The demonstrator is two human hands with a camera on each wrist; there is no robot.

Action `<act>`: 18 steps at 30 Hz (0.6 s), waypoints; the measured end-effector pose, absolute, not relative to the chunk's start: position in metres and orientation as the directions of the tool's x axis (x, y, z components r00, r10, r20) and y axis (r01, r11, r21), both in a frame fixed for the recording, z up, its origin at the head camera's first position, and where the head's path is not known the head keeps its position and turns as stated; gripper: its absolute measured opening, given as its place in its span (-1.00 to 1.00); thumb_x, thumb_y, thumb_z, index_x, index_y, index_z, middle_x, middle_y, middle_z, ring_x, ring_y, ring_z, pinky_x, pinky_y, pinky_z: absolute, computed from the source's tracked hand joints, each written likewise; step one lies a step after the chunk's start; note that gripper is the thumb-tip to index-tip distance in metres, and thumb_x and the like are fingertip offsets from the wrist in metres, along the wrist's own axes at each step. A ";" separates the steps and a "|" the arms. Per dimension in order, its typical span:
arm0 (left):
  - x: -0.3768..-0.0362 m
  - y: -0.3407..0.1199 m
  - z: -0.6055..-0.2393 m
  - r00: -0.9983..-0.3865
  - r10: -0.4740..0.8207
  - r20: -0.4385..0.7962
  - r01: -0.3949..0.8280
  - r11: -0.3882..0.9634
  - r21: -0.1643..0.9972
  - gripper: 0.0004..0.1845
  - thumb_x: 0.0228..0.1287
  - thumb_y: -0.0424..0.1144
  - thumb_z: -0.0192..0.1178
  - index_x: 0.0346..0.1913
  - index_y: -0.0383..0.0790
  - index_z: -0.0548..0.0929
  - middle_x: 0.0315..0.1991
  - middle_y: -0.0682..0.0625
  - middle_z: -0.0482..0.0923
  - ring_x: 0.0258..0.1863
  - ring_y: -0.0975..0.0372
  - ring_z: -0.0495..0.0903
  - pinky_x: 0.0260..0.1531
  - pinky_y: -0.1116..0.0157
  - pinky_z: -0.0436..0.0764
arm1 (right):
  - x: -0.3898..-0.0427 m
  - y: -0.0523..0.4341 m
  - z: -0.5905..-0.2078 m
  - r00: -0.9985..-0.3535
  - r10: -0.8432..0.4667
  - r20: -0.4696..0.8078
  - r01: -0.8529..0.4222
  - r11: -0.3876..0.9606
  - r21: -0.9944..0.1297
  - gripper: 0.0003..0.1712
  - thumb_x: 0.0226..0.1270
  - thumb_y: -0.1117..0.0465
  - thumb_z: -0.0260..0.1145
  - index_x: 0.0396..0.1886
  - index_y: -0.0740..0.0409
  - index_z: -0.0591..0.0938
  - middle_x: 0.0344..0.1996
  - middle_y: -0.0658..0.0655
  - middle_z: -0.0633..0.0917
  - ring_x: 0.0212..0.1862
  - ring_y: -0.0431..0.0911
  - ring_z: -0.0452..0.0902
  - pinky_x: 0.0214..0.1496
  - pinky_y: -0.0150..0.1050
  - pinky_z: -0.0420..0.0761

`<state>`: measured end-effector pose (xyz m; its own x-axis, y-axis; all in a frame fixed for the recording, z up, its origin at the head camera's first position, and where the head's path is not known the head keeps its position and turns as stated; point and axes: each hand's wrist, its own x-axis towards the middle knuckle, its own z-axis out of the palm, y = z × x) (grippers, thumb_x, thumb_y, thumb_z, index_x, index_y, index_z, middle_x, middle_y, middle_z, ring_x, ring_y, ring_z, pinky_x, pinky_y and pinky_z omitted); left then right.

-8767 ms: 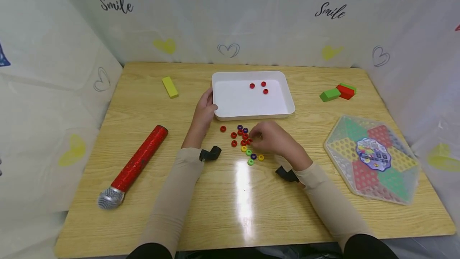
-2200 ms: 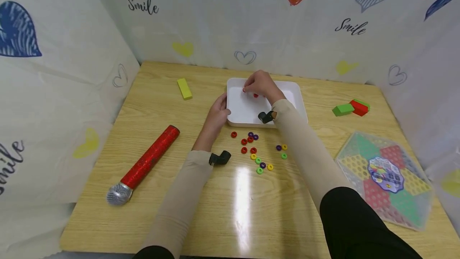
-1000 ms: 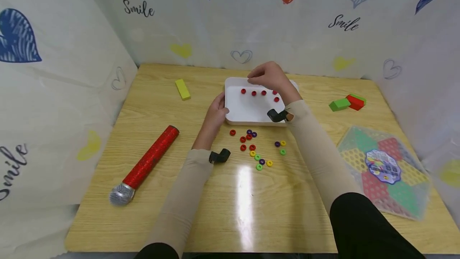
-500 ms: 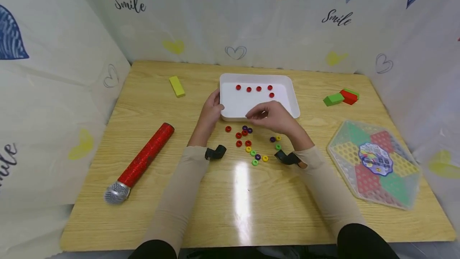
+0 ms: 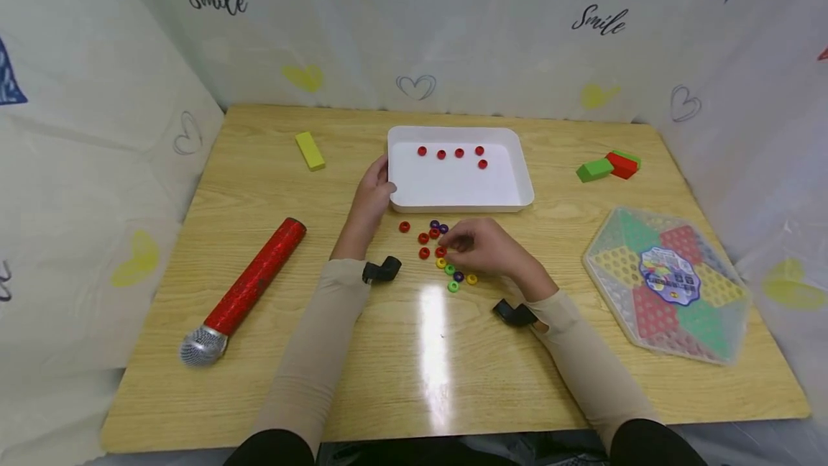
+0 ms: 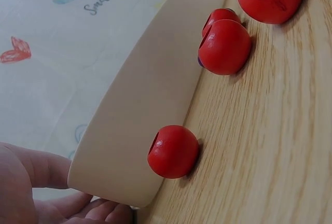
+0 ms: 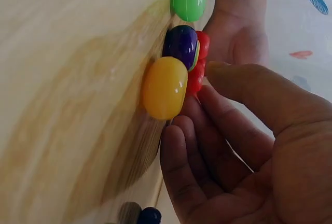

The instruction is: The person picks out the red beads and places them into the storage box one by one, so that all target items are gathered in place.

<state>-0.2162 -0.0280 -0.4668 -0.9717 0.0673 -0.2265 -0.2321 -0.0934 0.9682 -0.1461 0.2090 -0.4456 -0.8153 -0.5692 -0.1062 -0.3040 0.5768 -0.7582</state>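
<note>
My left hand [image 5: 370, 200] grips the left side of a shallow white tray [image 5: 453, 193]; in the left wrist view the thumb lies at the tray's corner, fingers beyond it. Several red beads [image 5: 459, 153] lie inside, four in a row and one below its right end. On the table in front of it are loose red beads [image 5: 423, 253], with purple, yellow and green ones [image 5: 453, 287]. My right hand [image 5: 485, 247] is among these, thumb and fingers loosely curled and apart beside a red bead [image 7: 196, 76]. Whether they touch it I cannot tell. That hand covers some beads.
A red glitter microphone [image 5: 249, 282] lies on the left. At the back left is a yellow block [image 5: 310, 151], at the back right green and red blocks [image 5: 595, 170]. A clear hexagonal box [image 5: 621, 308] of coloured pieces lies on the right.
The tray has gone from three red beads to several. My right hand, over the tray a second ago, has come back toward me to the loose beads. The left hand still holds the tray.
</note>
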 end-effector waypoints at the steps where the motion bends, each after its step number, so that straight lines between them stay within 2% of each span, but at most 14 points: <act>1: -0.216 -0.028 -0.467 -0.972 0.066 -0.225 -0.230 -0.096 0.968 -0.18 0.26 -0.54 -0.17 0.62 -0.20 0.02 0.65 -0.07 -0.05 0.63 0.22 -0.02 0.57 0.33 0.11 | -0.146 0.209 -0.446 -0.815 -0.571 -0.104 -0.309 0.578 -0.755 -0.76 0.16 0.32 0.48 -0.14 0.14 0.81 -0.21 0.06 0.80 -0.19 -0.14 0.67 -0.13 -0.26 0.72; 18: -0.216 -0.030 -0.467 -0.969 0.072 -0.234 -0.240 -0.083 0.967 -0.21 0.32 -0.51 -0.16 0.63 -0.16 0.02 0.66 -0.05 -0.06 0.63 0.22 -0.03 0.57 0.31 0.12 | -0.148 0.201 -0.441 -0.816 -0.558 -0.151 -0.296 0.628 -0.720 -0.79 0.22 0.31 0.43 -0.14 0.14 0.82 -0.24 0.06 0.79 -0.23 -0.16 0.65 -0.14 -0.25 0.71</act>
<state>-0.2163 -0.0301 -0.4669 -0.9695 0.0725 -0.2343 -0.2400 -0.0835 0.9672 -0.1478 0.2014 -0.4415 -0.8163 -0.5576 -0.1505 -0.2963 0.6280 -0.7196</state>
